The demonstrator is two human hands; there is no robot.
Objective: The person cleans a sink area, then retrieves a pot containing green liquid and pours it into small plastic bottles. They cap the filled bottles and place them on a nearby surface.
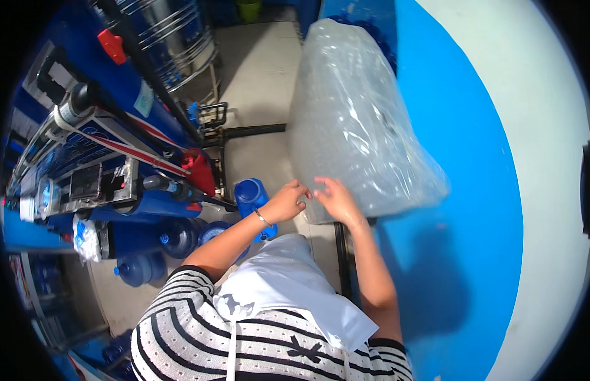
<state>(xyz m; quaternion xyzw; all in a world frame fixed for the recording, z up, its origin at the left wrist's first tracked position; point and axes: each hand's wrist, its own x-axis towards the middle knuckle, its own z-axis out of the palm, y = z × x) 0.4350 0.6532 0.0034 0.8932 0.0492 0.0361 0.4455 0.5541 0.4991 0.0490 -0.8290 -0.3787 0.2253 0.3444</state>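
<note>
Both my hands are raised in front of me, a small gap between them, fingers spread and loosely curled. My left hand, with a bracelet at its wrist, holds nothing and lies over the floor just left of a large clear plastic bag. My right hand is seen against the lower left part of that bag; whether a fingertip touches it I cannot tell. The bag looks bulky and filled, its contents blurred by the shiny film. A white apron hangs over my striped top. Left of my left hand stands a blue plastic water container.
Large blue water bottles stand on the tiled floor at the left. Blue cylindrical tanks, pipes and a red valve handle crowd the upper left, beside a metal rack. A blue and white wall borders the right.
</note>
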